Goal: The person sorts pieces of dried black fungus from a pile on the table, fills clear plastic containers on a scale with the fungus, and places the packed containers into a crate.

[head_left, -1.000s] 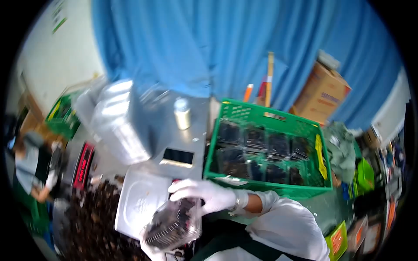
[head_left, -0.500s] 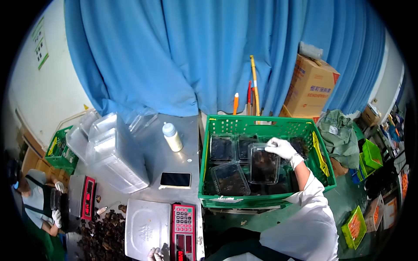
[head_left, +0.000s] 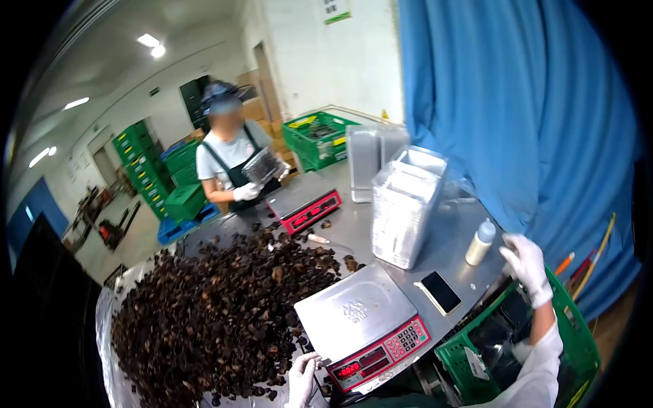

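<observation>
My white-gloved right hand [head_left: 527,266] is raised over the green crate [head_left: 581,326], fingers apart and holding nothing. Beneath it, clear plastic boxes [head_left: 500,333] with dark contents sit in the crate, partly hidden by my arm. My left hand [head_left: 303,381], gloved too, is at the near corner of a weighing scale [head_left: 357,309]. Its fingers are bent together, and a small dark bit shows at the tips, too small to name. The steel pan holds nothing, and red digits glow on the display. Left of it spreads a big heap of dark brown, mushroom-like pieces [head_left: 218,313].
Stacked clear trays [head_left: 405,211] stand behind the scale. A phone [head_left: 441,292] and a bottle [head_left: 481,243] lie between them and the crate. Across the table a co-worker [head_left: 235,149] holds a filled clear box beside a second scale [head_left: 306,204].
My view has swung left, bringing the heap and the co-worker into sight. My right hand has let go of the filled clear box in the crate and lifted away.
</observation>
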A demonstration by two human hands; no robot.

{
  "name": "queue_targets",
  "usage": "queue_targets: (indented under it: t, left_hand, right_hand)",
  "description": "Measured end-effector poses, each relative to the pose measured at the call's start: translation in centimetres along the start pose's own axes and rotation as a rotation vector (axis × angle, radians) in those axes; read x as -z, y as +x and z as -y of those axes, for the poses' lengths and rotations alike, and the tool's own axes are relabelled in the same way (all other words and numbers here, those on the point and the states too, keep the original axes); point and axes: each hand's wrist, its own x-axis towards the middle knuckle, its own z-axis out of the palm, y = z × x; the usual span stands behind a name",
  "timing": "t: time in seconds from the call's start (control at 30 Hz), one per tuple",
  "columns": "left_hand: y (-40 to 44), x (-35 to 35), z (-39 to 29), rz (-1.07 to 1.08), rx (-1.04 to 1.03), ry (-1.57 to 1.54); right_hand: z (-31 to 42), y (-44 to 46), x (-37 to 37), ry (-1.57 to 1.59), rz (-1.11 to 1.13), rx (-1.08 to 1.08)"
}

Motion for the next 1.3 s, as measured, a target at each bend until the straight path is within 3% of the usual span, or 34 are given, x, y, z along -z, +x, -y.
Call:
queue_targets:
  t: [0.07,0.17,0.27,0.3,0.33,0.37,0.43,0.6,0.63,0.67,0.73,0.77,0.83,0.87,1.03,1.13,1.17,1.27,1.3]
  left_hand:
    - [-1.0,0.6,1.4,-0.006,0.014,0.024]
    - [-3.6,0.8,0.6,-0.05,0.035,0.144]
    - [-6.4,1.8,-0.2,-0.174,0.128,0.016]
    - [-7.0,3.1,1.0,-0.21,0.048,0.208]
    - [-7.9,3.7,1.1,-0.252,0.042,0.211]
    - [-8.8,4.5,1.5,-0.307,0.069,0.183]
    - [-10.4,5.8,2.1,-0.382,0.059,0.172]
    - [-12.4,8.1,1.8,-0.496,0.094,0.192]
    - [-12.3,8.5,1.4,-0.482,0.106,0.183]
    - [-12.0,8.9,0.9,-0.465,0.118,0.175]
    - [-11.6,10.1,0.2,-0.451,0.128,0.23]
    - [-11.3,10.6,-0.3,-0.439,0.044,0.353]
    - [-11.3,11.5,-1.0,-0.407,-0.042,0.514]
    - [-11.3,12.1,-1.1,-0.391,-0.047,0.556]
    - [-12.0,15.3,-0.7,-0.396,0.097,0.375]
    - [-12.7,19.0,0.7,-0.456,0.132,0.247]
    - [-12.7,19.7,-0.6,-0.481,0.05,0.399]
    - [-12.9,23.2,-0.3,-0.587,0.185,0.418]
    - [-12.5,24.6,0.7,-0.602,0.096,0.499]
  right_hand:
    - [1.9,6.1,-2.0,0.059,0.026,0.052]
    - [2.8,13.6,-9.4,-0.217,-0.204,0.214]
    - [4.9,17.3,-15.4,-0.273,-0.013,0.326]
    - [5.4,17.9,-17.5,-0.151,0.021,0.399]
    - [5.8,17.9,-19.1,-0.034,0.059,0.462]
    - [6.3,17.6,-20.0,-0.09,0.045,0.316]
    - [5.3,18.5,-21.6,-0.097,0.011,0.273]
    - [7.4,18.3,-17.4,-0.026,-0.039,0.152]
    - [5.2,19.4,-19.1,0.104,-0.151,0.051]
    - [2.3,20.7,-19.3,0.48,-0.073,0.024]
    - [7.7,18.1,-13.6,0.777,-0.152,-0.075]
    - [9.7,16.6,-12.6,0.762,-0.137,-0.084]
    - [13.1,12.6,-10.8,0.7,-0.129,0.225]
    - [16.0,9.9,-9.3,0.555,0.028,0.292]
    - [20.5,-1.4,-13.9,0.099,0.409,0.704]
    - [18.9,-6.2,-16.7,-0.106,0.711,0.669]
    - [19.9,-7.0,-16.2,-0.022,0.639,0.641]
    - [24.6,-8.6,-14.8,0.144,0.528,0.434]
    - [26.8,-9.1,-15.0,0.271,0.554,0.356]
